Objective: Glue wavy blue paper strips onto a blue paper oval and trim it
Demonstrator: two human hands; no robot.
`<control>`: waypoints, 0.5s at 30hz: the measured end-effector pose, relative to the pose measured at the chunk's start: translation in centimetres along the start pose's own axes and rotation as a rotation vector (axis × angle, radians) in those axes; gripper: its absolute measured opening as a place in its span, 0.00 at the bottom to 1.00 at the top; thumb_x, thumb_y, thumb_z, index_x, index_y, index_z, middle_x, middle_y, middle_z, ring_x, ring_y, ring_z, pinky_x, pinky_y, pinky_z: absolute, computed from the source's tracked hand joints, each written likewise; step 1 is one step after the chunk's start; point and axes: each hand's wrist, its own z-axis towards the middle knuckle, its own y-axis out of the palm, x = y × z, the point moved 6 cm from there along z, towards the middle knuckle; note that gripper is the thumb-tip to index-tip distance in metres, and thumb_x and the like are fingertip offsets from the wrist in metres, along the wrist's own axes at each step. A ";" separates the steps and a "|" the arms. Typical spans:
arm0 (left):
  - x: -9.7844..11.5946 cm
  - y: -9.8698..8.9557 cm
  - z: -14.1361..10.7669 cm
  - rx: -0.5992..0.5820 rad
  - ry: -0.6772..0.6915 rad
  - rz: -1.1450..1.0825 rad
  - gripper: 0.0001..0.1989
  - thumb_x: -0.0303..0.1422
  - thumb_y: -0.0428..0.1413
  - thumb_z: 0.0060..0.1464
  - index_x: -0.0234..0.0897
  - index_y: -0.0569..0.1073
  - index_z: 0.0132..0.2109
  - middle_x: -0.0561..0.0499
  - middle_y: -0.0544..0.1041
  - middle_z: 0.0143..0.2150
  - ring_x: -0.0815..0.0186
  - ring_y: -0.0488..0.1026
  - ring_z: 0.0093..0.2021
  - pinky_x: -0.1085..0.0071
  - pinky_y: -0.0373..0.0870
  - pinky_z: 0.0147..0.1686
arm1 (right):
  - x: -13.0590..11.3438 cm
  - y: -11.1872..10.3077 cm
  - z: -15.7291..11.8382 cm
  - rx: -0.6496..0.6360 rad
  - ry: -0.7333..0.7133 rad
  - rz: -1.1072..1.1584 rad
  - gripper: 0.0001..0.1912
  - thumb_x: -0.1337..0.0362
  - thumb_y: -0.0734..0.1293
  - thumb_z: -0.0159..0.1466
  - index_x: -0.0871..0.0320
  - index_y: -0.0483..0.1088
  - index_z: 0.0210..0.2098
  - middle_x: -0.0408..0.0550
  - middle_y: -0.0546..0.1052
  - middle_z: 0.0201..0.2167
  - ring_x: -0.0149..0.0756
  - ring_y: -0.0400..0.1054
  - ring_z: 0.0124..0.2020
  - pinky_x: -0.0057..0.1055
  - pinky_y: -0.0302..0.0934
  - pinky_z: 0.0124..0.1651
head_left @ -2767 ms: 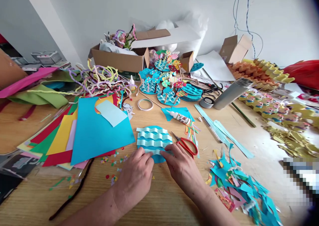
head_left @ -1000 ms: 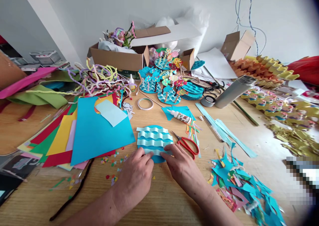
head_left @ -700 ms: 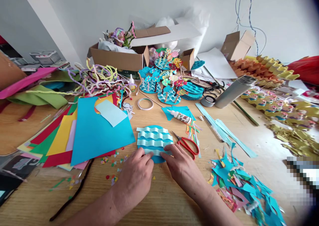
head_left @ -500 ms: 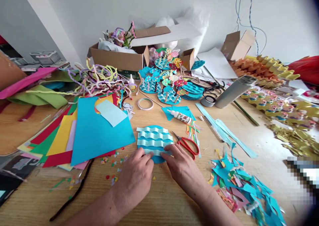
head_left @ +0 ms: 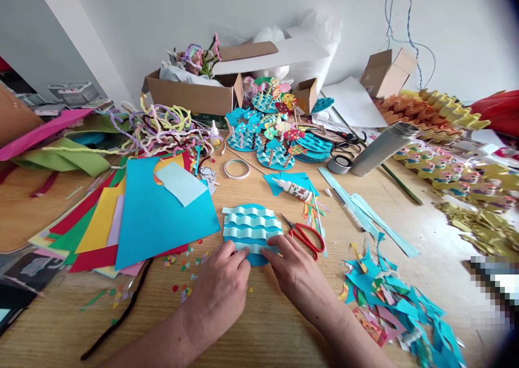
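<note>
Fingers (head_left: 240, 255) bent on the nearest strip (head_left: 255, 248), pinch unclear to us, our left hand (head_left: 227, 276) and right hand (head_left: 298, 276), unmoved this past second, seemingly steady it atop the blue disc (head_left: 258, 260).

From my end of the feed, I can read no words, numbers or brands. The white squeeze bottle (head_left: 295, 189) bears a label with dark printed characters, too small for me to make out. Beyond it and to the left, the small bottle (head_left: 214, 135) has a partly yellow label that I cannot read either. Well to the left of the squeeze bottle and nearer the camera, the black package (head_left: 29, 268) carries pale print, too blurred for me to decipher.
</note>
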 end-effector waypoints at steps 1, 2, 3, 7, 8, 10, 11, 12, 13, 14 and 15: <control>0.0 0.0 0.0 0.003 0.000 -0.001 0.12 0.17 0.50 0.46 0.34 0.74 0.32 0.45 0.78 0.41 0.56 0.69 0.43 0.57 0.74 0.43 | 0.0 0.0 0.0 -0.005 0.001 -0.002 0.14 0.80 0.57 0.61 0.60 0.69 0.32 0.53 0.69 0.37 0.39 0.62 0.36 0.33 0.63 0.36; 0.0 0.0 0.0 0.004 0.001 -0.002 0.11 0.17 0.50 0.46 0.34 0.74 0.32 0.45 0.78 0.40 0.56 0.69 0.43 0.57 0.74 0.42 | 0.0 0.1 0.0 -0.010 0.001 -0.003 0.14 0.80 0.57 0.61 0.60 0.70 0.33 0.53 0.68 0.37 0.39 0.62 0.36 0.33 0.63 0.36; 0.0 0.0 0.0 0.006 0.001 -0.002 0.11 0.17 0.50 0.46 0.33 0.74 0.32 0.45 0.78 0.40 0.55 0.69 0.43 0.57 0.74 0.42 | -0.1 0.1 0.0 -0.015 0.003 -0.003 0.14 0.80 0.57 0.61 0.60 0.70 0.33 0.53 0.68 0.37 0.39 0.62 0.37 0.33 0.63 0.36; 0.0 -0.1 0.1 0.007 0.005 -0.002 0.11 0.17 0.50 0.46 0.33 0.74 0.31 0.45 0.78 0.40 0.56 0.69 0.43 0.57 0.74 0.42 | -0.1 0.2 -0.1 -0.030 0.007 0.004 0.14 0.80 0.57 0.61 0.61 0.71 0.35 0.53 0.67 0.37 0.40 0.62 0.37 0.33 0.64 0.37; 0.0 -0.1 0.1 0.008 0.006 0.000 0.11 0.17 0.50 0.46 0.33 0.74 0.31 0.45 0.78 0.40 0.56 0.69 0.43 0.57 0.74 0.42 | -0.1 0.2 -0.1 -0.032 0.006 0.005 0.15 0.80 0.57 0.61 0.61 0.71 0.36 0.53 0.67 0.37 0.40 0.62 0.37 0.33 0.64 0.37; 0.0 -0.1 0.0 0.011 0.008 0.003 0.11 0.17 0.50 0.46 0.33 0.74 0.31 0.45 0.78 0.40 0.56 0.70 0.43 0.57 0.74 0.42 | -0.1 0.3 -0.1 -0.036 0.005 0.001 0.15 0.80 0.57 0.61 0.61 0.71 0.38 0.53 0.67 0.37 0.40 0.62 0.37 0.34 0.64 0.37; 0.0 -0.1 0.0 0.013 0.010 0.003 0.11 0.17 0.50 0.46 0.33 0.74 0.31 0.45 0.78 0.40 0.56 0.70 0.43 0.57 0.74 0.42 | -0.1 0.3 -0.1 -0.038 0.006 -0.002 0.15 0.80 0.57 0.61 0.60 0.71 0.38 0.53 0.67 0.37 0.40 0.62 0.37 0.33 0.64 0.37; 0.0 -0.1 0.0 0.015 0.011 0.001 0.11 0.17 0.50 0.46 0.33 0.74 0.31 0.45 0.78 0.40 0.56 0.70 0.43 0.57 0.74 0.42 | -0.1 0.4 -0.1 -0.041 0.006 -0.005 0.16 0.80 0.57 0.61 0.60 0.71 0.39 0.53 0.67 0.37 0.40 0.62 0.37 0.33 0.63 0.37; 0.0 -0.1 0.0 0.018 0.010 0.000 0.11 0.17 0.50 0.46 0.33 0.74 0.31 0.45 0.78 0.40 0.56 0.69 0.43 0.57 0.74 0.42 | -0.1 0.4 -0.1 -0.043 0.005 -0.008 0.16 0.80 0.57 0.61 0.60 0.71 0.39 0.53 0.67 0.37 0.40 0.61 0.37 0.33 0.63 0.37; 0.0 -0.1 0.0 0.021 0.010 -0.002 0.11 0.17 0.50 0.46 0.33 0.74 0.31 0.45 0.78 0.40 0.56 0.69 0.43 0.57 0.74 0.42 | -0.1 0.5 -0.1 -0.044 0.004 -0.012 0.16 0.80 0.57 0.61 0.60 0.71 0.39 0.53 0.67 0.37 0.40 0.61 0.37 0.33 0.63 0.36; 0.0 -0.1 0.0 0.022 0.010 -0.004 0.11 0.17 0.50 0.46 0.33 0.74 0.31 0.45 0.78 0.41 0.56 0.69 0.43 0.57 0.74 0.42 | -0.1 0.5 -0.1 -0.047 0.003 -0.016 0.16 0.80 0.57 0.61 0.61 0.71 0.39 0.53 0.67 0.37 0.40 0.61 0.37 0.34 0.64 0.36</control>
